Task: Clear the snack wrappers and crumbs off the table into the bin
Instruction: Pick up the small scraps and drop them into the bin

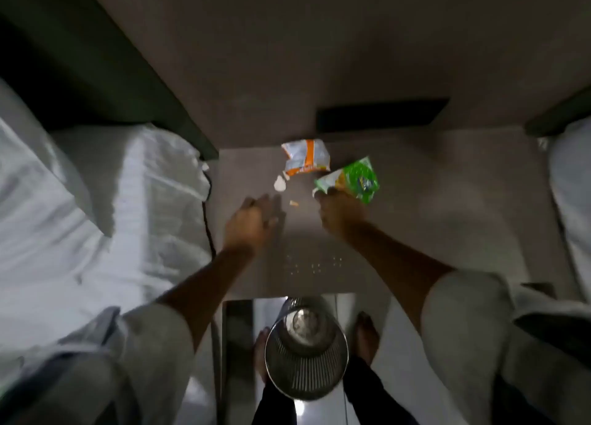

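A green snack wrapper (351, 180) lies on the grey table (447, 207), and my right hand (340, 215) grips its near corner. Behind it at the table's back lies a white and orange wrapper (305, 157). Two white scraps (279, 183) and an orange crumb (293, 203) sit between the wrappers and my left hand (256, 223), which hovers over the table with its fingers spread and nothing in them. Several small pale crumbs (315, 263) dot the table near its front edge. A round mesh bin (306, 349) stands on the floor below that edge, between my feet.
A bed with white sheets and a pillow (96, 194) borders the table on the left, with a dark cable (208, 220) running along the gap. Another white-covered bed (572, 181) lies at the right. A dark slot (380, 114) sits in the wall behind the table.
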Demonstrator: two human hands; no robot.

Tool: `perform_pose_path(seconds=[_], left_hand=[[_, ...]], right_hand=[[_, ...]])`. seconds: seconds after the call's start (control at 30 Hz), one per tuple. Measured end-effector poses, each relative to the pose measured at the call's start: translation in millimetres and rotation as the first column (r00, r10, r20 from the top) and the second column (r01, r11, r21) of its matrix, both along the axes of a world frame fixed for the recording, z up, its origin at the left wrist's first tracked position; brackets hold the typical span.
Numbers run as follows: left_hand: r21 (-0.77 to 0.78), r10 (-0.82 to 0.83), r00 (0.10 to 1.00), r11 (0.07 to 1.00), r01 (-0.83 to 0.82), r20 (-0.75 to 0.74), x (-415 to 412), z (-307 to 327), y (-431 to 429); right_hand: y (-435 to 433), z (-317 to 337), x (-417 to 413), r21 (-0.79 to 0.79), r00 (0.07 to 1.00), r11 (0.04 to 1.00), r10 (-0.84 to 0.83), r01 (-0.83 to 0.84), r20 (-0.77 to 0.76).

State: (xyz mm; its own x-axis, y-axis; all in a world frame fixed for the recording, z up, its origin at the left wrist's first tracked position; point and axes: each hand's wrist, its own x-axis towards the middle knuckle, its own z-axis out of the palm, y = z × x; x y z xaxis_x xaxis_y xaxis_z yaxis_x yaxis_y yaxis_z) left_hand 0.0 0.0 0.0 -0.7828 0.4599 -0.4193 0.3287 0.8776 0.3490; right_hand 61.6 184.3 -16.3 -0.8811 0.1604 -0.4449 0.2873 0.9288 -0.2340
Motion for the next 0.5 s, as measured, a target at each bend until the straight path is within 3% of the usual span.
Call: perform_pose_path(seconds=[0.1, 0.3, 0.5], left_hand=[[0.074, 0.091, 0.995, 0.993, -0.087, -0.043, -27.6, -34.3, 23.6], [0.083, 0.179, 0.984, 0.980, -0.180, 0.017, -44.8, -81.7, 44.5], [0.123, 0.156, 0.986, 0.981, -0.148, -0.059, -47.7, -99.0, 38.1]], right_hand=[[0.0, -31.2, -24.5, 0.147, 0.997, 0.986, 0.077, -0.076, -0.001], [3.7, -65.7, -32.9, 0.214, 0.993, 0.970, 0.119, -0.116, -0.005], [5.4, -78.9, -34.9, 0.114, 0.991, 0.985, -0.130, 0.131, -0.018]])
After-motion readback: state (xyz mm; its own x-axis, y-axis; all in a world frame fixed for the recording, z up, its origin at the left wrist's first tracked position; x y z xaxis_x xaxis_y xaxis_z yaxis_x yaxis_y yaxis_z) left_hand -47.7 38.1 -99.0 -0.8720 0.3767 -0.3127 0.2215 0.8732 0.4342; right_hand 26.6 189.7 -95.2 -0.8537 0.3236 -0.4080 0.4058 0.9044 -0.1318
